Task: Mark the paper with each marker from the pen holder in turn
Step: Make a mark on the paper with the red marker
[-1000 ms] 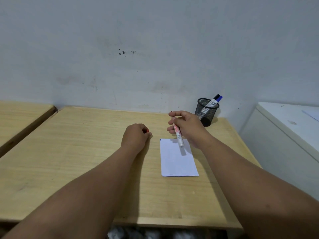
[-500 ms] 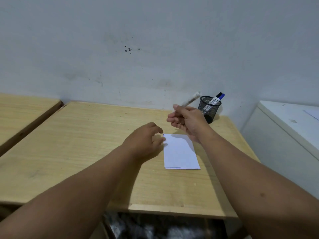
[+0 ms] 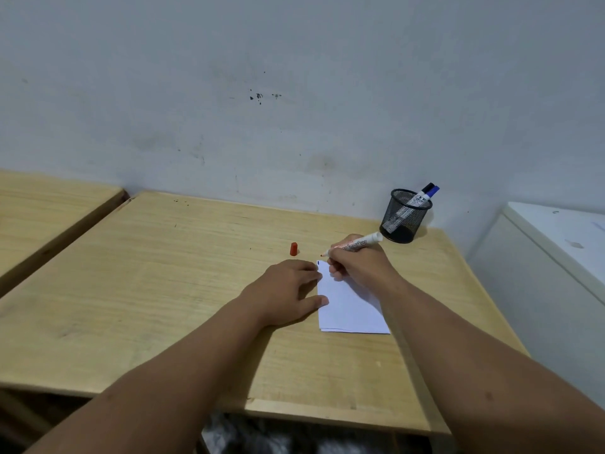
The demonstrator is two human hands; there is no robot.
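My left hand (image 3: pixel 288 290) lies flat and open on the desk (image 3: pixel 163 273), palm down, holding nothing. Its fingertips and thumb touch the left edge of the paper (image 3: pixel 350 309). The red cap (image 3: pixel 294 249) stands upright on the desk just beyond this hand, apart from it and left of the paper's far corner.

The paper lies on the right half of the desk, long side running away from me. A small dark mark sits at its far left corner.

My right hand (image 3: pixel 357 267) is closed around the red marker (image 3: pixel 358 244) in a writing grip. The marker is uncapped and tilted, tip pointing left and down, just past the paper's far left corner. I cannot tell whether the tip touches anything. The heel of this hand rests over the paper's far end.

The holder (image 3: pixel 404 217), black mesh, stands near the desk's far right corner, well clear of both hands. Two markers (image 3: pixel 425 194) lean in it, one with a blue cap.
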